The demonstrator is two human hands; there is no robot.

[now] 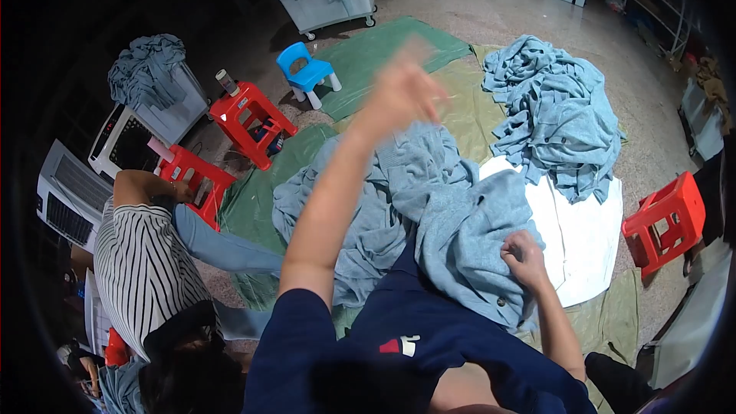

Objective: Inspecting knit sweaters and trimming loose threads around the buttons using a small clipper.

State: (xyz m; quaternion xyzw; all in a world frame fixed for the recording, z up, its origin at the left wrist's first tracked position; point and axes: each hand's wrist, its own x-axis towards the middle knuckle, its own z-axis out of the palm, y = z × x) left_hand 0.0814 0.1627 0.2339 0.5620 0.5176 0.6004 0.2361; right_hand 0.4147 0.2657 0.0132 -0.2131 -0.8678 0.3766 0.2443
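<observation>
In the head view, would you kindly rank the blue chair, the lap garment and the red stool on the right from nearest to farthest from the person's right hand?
From the right hand:
1. Lap garment, right at the hand.
2. Red stool, off to the right.
3. Blue chair, ahead and left.

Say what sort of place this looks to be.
Probably a garment workshop: a blue-grey garment lies at the right hand, a heap of similar cloth sits nearby, and a wheeled bin is piled with more.
</observation>
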